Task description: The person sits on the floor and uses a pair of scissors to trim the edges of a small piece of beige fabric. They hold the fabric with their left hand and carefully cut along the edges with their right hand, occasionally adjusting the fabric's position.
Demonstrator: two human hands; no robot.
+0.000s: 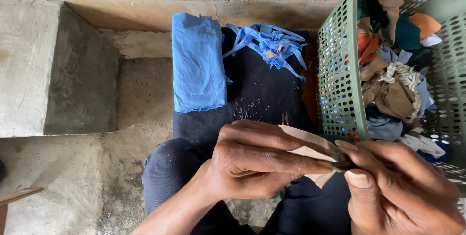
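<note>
Head cam is looking straight down at someone sitting on a rough concrete floor (73,181), dark trousers (167,172) showing at the bottom. Both hands are working on a small beige fabric piece (310,148) right in front of the lap. The left hand (255,160) is curling over it, fingers pressed together along the top and pinching the cloth against the thumb. The right hand (398,181) is meeting it from the other side, thumb and forefinger pinched on the end of the same piece, and something dark is sitting between those fingertips, though I honestly can't tell what it is.

Just beyond the hands a black cloth (262,94) is lying spread out, littered with tiny thread clippings (250,111). A small pair of thread snips (285,118) is poking out just above the left hand. A folded blue fabric (198,63) is resting on the far left part of the black cloth, and a tangle of blue fabric strips (269,43) is sitting beside it, to its right.

A green perforated plastic basket (340,84) is standing on the right, just beside the black cloth, stuffed with mixed fabric scraps (393,84) in brown, orange, blue and white.
</note>
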